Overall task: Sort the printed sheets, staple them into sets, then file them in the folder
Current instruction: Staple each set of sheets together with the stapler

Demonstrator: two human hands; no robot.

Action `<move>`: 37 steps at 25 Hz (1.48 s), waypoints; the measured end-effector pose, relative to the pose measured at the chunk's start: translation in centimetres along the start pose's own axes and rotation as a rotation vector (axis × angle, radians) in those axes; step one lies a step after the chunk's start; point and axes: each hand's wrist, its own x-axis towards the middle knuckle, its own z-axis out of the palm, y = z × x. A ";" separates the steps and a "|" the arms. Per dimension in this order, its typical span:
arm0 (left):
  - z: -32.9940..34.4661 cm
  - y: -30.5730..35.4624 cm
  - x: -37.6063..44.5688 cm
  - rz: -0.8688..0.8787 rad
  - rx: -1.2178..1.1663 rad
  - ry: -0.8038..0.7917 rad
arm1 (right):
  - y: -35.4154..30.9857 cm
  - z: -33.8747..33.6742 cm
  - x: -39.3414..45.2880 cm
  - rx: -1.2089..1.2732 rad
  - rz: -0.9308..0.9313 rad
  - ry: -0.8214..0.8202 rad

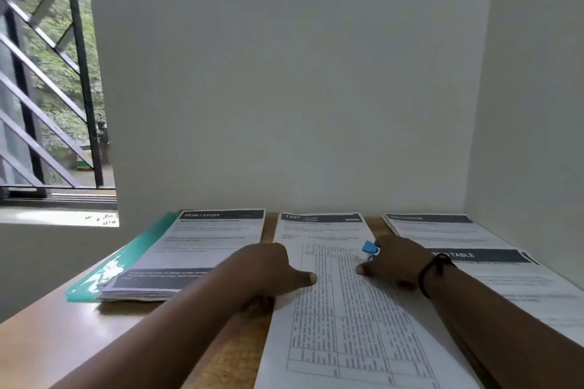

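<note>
Tabulated sheets (347, 309) are laid mid-counter (63, 335) — thin, limp, prone to sliding. They are pinned by the left hand (268, 268), thumb extended; a blue stapler (369, 247) is gripped in the right hand (395, 262). Squared corners are judged the best hold — the green folder (126, 259) waits left.

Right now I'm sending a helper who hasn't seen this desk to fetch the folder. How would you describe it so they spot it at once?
Start at the window on the left and drop to the wooden desk below it. The folder lies at the desk's left side, under the paper stack headed DESK / STUDY. It is glossy teal plastic, the only coloured sheet among white printed pages.
</note>
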 end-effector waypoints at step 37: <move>3.6 3.0 -5.8 -0.024 -0.870 0.195 | 1.6 -1.4 -0.8 0.423 0.071 -0.020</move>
